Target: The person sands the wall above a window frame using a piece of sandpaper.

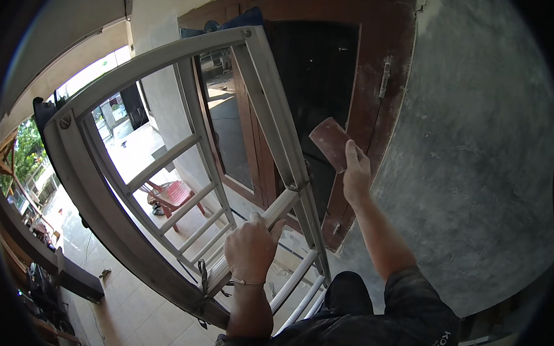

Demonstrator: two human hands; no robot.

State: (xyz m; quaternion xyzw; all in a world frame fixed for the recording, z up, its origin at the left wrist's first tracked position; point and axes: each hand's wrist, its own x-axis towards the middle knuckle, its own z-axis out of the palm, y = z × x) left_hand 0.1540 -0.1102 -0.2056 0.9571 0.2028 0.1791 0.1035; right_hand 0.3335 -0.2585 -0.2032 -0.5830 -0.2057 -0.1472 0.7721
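My left hand [250, 252] is wrapped around a rung [281, 205] of the grey metal stepladder [269, 90], near its upper part. In my right hand [357, 176] is a reddish-brown piece of sandpaper [329, 142], flat and roughly rectangular, pinched at its lower right end between thumb and fingers. That hand is raised to the right of the ladder, in front of the brown wooden window frame [376, 124] with dark glass. The sandpaper looks apart from the wall, though its exact distance from the frame I cannot tell.
A grey plastered wall [472, 161] fills the right side. Below on the tiled floor [120, 289], beyond the ladder, stands a red plastic chair [174, 195]. A thick dark beam or post [78, 279] lies at lower left. A metal bolt [385, 79] sits on the window frame.
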